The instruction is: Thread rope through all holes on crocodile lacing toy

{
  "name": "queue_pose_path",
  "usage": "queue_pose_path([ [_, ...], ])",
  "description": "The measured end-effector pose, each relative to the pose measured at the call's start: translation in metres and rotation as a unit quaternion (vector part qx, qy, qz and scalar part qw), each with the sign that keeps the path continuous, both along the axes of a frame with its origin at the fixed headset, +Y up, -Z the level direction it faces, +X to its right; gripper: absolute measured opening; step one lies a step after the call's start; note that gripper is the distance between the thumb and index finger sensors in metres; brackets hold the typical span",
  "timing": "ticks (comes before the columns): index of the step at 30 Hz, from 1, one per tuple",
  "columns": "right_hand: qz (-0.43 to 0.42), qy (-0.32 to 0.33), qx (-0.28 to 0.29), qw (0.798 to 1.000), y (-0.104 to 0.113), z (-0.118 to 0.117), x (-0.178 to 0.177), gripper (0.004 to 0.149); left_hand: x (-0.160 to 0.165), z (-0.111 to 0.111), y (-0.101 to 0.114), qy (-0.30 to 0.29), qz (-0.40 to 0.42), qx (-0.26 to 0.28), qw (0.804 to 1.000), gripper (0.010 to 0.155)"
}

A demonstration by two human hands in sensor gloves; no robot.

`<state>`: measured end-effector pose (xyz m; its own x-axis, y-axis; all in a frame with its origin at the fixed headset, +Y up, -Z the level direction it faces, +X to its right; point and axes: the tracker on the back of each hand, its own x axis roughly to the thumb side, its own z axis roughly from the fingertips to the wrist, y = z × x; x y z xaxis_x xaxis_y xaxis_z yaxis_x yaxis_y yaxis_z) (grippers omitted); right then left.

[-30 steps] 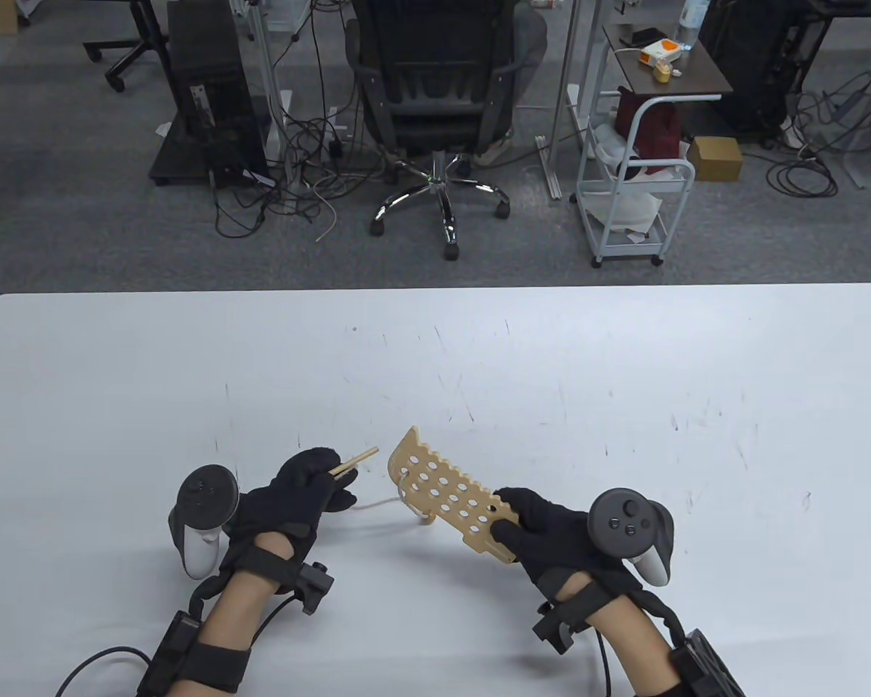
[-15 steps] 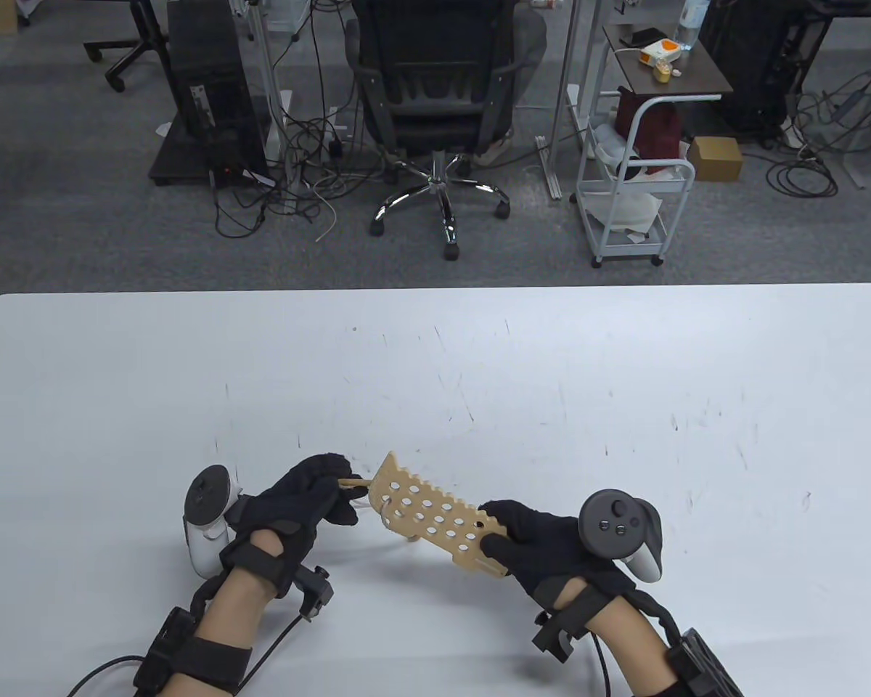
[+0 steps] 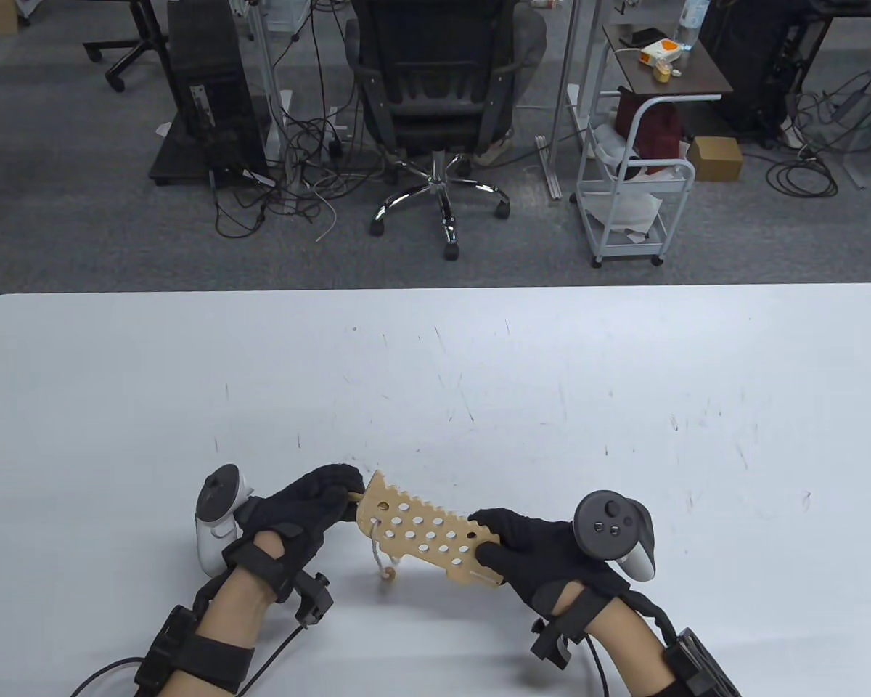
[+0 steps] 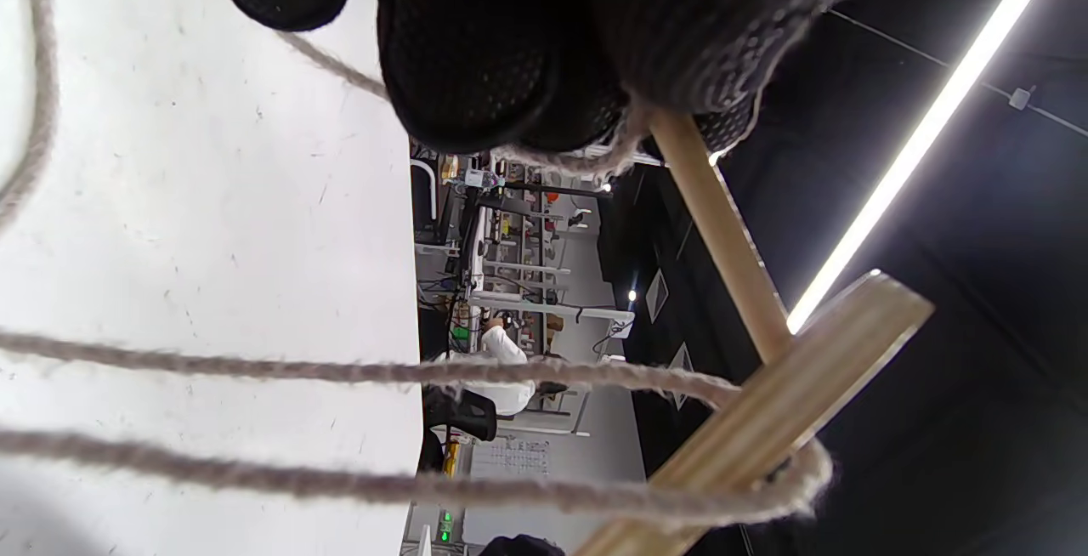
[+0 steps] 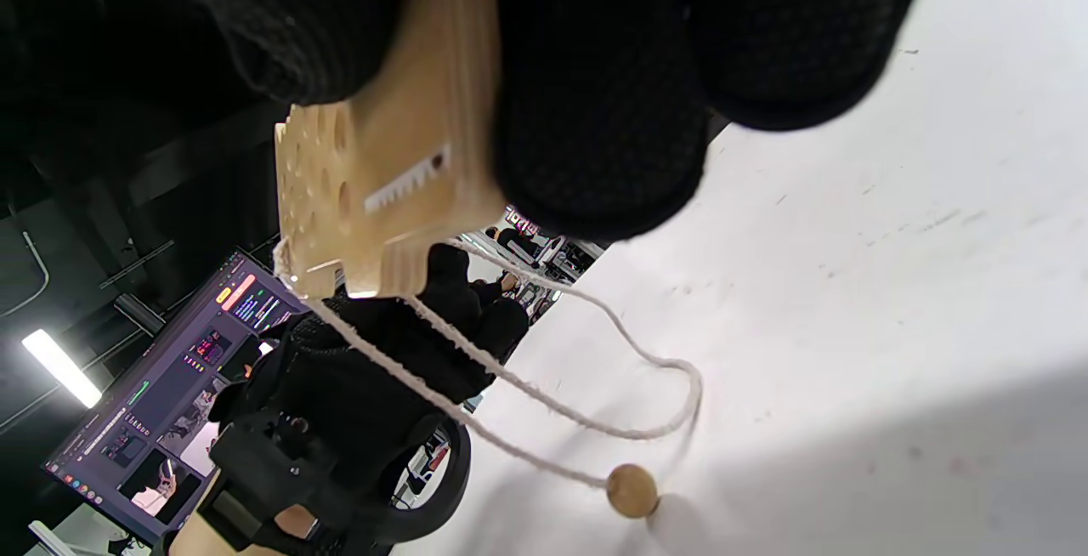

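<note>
The wooden crocodile board (image 3: pixel 424 534) with several holes is held above the table. My right hand (image 3: pixel 491 539) grips its right end, fingers on top and thumb at the near edge (image 5: pixel 382 173). My left hand (image 3: pixel 340 495) pinches the wooden needle (image 3: pixel 353 496) at the board's left end. In the left wrist view the needle (image 4: pixel 722 233) slants from my fingers down to the board's edge (image 4: pixel 782 403). The cream rope (image 3: pixel 374 546) hangs from a left hole to a wooden bead (image 3: pixel 388 575) on the table (image 5: pixel 631 490). Two rope strands (image 4: pixel 340 369) run to the board.
The white table (image 3: pixel 551 377) stretches wide beyond the hands. A slack rope loop (image 5: pixel 671 403) lies on it under the board. Beyond the far edge stand an office chair (image 3: pixel 435 102) and a white cart (image 3: pixel 631 181) on the floor.
The board has moved left and nearer to the table's front edge. My left hand has brought the needle from pointing free to the board's left end. The rope and bead now hang at the board's near side.
</note>
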<state>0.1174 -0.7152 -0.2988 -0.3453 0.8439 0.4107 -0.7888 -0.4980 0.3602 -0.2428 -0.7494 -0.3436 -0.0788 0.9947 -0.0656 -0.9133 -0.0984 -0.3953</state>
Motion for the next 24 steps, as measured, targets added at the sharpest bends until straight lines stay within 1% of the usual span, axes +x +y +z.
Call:
queue_pose_path([
  [4, 0.002, 0.004, -0.003, 1.0, 0.0, 0.0, -0.001, 0.049, 0.001, 0.0, 0.003, 0.0, -0.013, 0.022, 1.0, 0.043],
  [13, 0.019, -0.008, -0.002, 1.0, -0.001, 0.0, -0.001, 0.049, 0.007, 0.002, 0.003, -0.032, 0.011, 0.021, 0.999, 0.046],
  [20, 0.031, -0.025, 0.001, 0.999, -0.002, 0.0, 0.001, 0.049, 0.017, 0.005, 0.002, -0.075, 0.052, 0.009, 0.996, 0.057],
  [24, 0.038, -0.032, 0.001, 0.999, -0.002, 0.0, 0.001, 0.049, 0.02, 0.007, 0.002, -0.083, 0.055, 0.009, 0.995, 0.06],
])
